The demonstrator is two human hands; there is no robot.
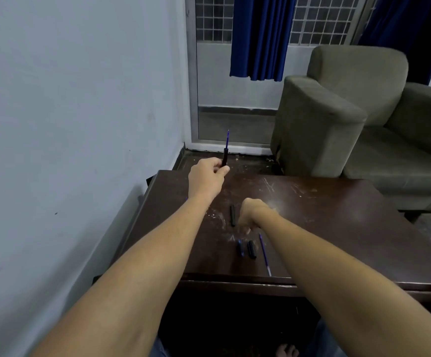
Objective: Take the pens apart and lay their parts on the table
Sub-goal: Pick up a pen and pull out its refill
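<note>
My left hand [207, 176] is raised above the far left of the dark wooden table [338, 228] and holds a black pen barrel [225, 157] upright, with the blue refill [227, 139] sticking out of its top. My right hand [250, 215] is bent down over the table, fingers curled; whether it holds a part is hidden. On the table lie a black barrel piece [232, 215], two short black pieces [240, 247] [252, 249] and a loose blue refill [264, 253].
A grey-green armchair [350, 112] stands beyond the table's far right. A pale wall runs along the left, and a glass door with blue curtains [260, 37] lies ahead. The table's near edge is just before my forearms.
</note>
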